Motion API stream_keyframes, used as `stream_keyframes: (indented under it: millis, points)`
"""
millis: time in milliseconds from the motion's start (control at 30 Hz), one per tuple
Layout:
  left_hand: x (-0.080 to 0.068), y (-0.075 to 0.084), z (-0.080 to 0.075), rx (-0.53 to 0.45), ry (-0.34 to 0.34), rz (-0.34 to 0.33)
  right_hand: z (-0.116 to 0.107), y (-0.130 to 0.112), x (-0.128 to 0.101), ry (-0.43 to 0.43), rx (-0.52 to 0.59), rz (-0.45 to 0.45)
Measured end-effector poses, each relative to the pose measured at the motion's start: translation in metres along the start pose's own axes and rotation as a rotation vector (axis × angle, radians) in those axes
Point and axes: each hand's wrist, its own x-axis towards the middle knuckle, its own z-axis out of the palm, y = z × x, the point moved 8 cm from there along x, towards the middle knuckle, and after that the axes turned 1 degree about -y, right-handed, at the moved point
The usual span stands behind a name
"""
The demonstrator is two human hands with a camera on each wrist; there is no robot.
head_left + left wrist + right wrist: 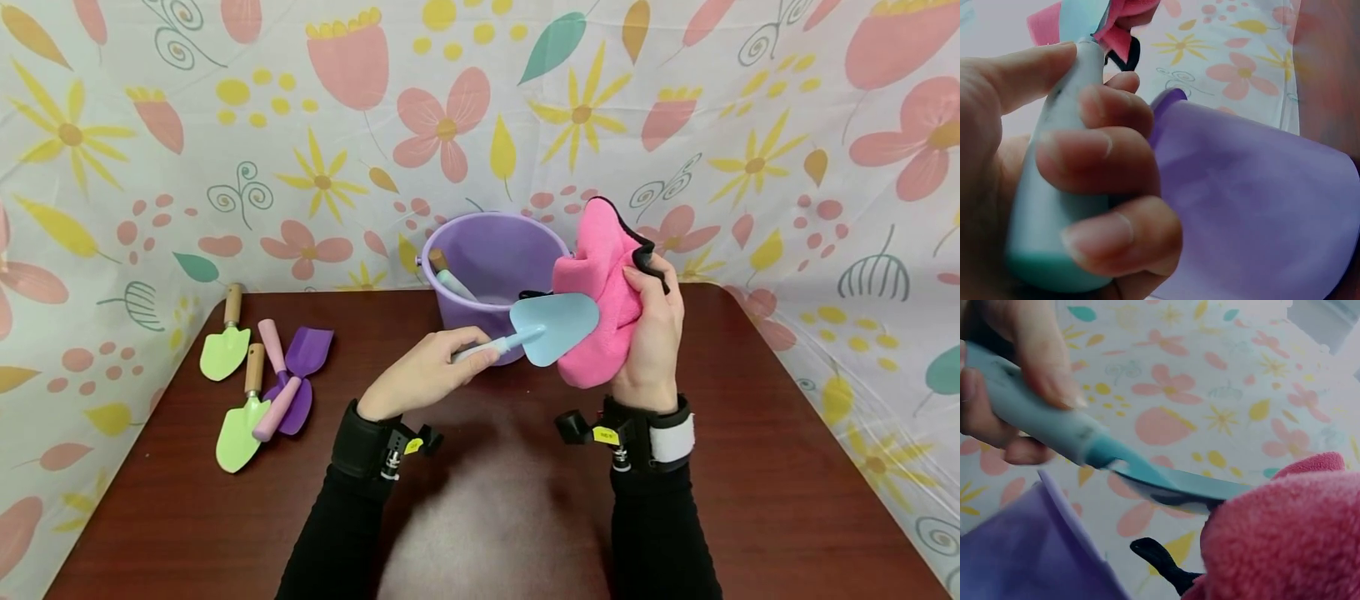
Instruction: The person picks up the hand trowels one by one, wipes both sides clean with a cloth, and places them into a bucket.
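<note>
My left hand [429, 371] grips the pale handle of a light-blue garden trowel [558, 325], fingers curled round it in the left wrist view. A pink cloth [600, 300] with black edging is bunched in my right hand [654, 333]. The trowel's blade lies against the cloth, or very near it, in front of the purple bucket [480, 312]. In the right wrist view the cloth [1291, 531] covers the blade's far end, and a black loop [1160, 559] hangs from the cloth. Inside the bucket leans a light-blue tool [456, 285], its lower part hidden.
Two green trowels [225, 354] with wooden handles lie at the left of the brown table [750, 500]. Beside them are two purple shovels [309, 350] with pink handles, partly overlapping. A flower-patterned cloth backdrop [450, 100] stands behind and along both sides.
</note>
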Motion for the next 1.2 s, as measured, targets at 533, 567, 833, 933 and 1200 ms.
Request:
stream_keyframes:
  millis: [533,567,833,933,1200]
  points:
    - [-0.009,-0.005,-0.012,0.061,0.076,-0.086,-0.021,-0.032,0.007,0.031,0.182,-0.034]
    - [-0.009,-0.004,-0.012,0.062,0.084,-0.087,-0.023,-0.032,0.009,0.036,0.177,-0.041]
    - [-0.004,0.004,-0.016,0.059,0.113,-0.061,-0.048,-0.039,0.019,0.123,-0.009,-0.116]
    - [-0.004,0.004,-0.022,0.076,0.147,-0.069,-0.052,-0.038,0.021,0.111,-0.122,-0.088]
    - [0.014,0.012,-0.042,0.236,0.19,-0.102,-0.065,-0.045,0.029,0.063,-0.469,-0.011]
